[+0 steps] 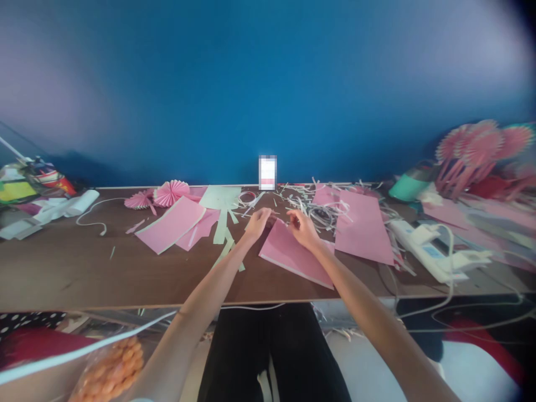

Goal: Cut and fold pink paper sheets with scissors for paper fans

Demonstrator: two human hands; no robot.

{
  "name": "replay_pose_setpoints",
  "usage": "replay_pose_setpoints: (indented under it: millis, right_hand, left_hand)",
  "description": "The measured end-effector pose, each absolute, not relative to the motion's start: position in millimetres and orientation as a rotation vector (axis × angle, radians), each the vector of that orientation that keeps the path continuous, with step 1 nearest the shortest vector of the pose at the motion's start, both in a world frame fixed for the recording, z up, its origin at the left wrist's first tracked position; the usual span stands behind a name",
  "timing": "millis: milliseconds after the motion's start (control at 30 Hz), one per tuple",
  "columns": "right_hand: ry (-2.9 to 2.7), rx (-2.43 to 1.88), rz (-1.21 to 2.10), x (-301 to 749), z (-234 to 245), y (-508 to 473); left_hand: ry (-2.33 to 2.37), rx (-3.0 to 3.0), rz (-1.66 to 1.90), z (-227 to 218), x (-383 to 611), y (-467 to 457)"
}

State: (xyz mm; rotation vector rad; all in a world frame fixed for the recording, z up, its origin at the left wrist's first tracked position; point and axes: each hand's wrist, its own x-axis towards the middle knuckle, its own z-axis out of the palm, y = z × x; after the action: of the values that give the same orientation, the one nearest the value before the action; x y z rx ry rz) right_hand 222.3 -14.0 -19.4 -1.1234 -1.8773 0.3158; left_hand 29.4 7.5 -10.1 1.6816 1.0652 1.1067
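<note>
A pink paper sheet [295, 257] with a pale strip along its near edge lies tilted on the table in front of me. My left hand [259, 221] is just beyond its upper left corner, fingers drawn together. At the sheet's top edge, my right hand [302, 228] is curled with thumb and fingers close together. Something thin and pale seems to run between the two hands, too small to make out. Loose white paper strips [320, 215] lie tangled behind my right hand.
Pink sheets lie left [171, 223] and right [362, 229]. Pleated pink paper rosettes [171, 193] rest at the back left, and more rosettes [481, 142] stand at the far right. A white power strip [431, 254] with cables sits right. A phone [268, 173] leans against the blue wall.
</note>
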Motion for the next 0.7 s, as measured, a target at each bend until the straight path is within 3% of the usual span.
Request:
replay_pose_setpoints:
  millis: [200,700]
  right_hand:
    - [-1.904,-1.108,0.326,221.7,-18.2,-14.6]
    - [-1.827,-1.198,0.1,243.2,-10.5,-13.8]
  left_hand:
    - [1.038,1.847,0.991,-15.3,30.4,6.7]
    - [1.294,2.186,1.078,-24.3,29.7,7.1]
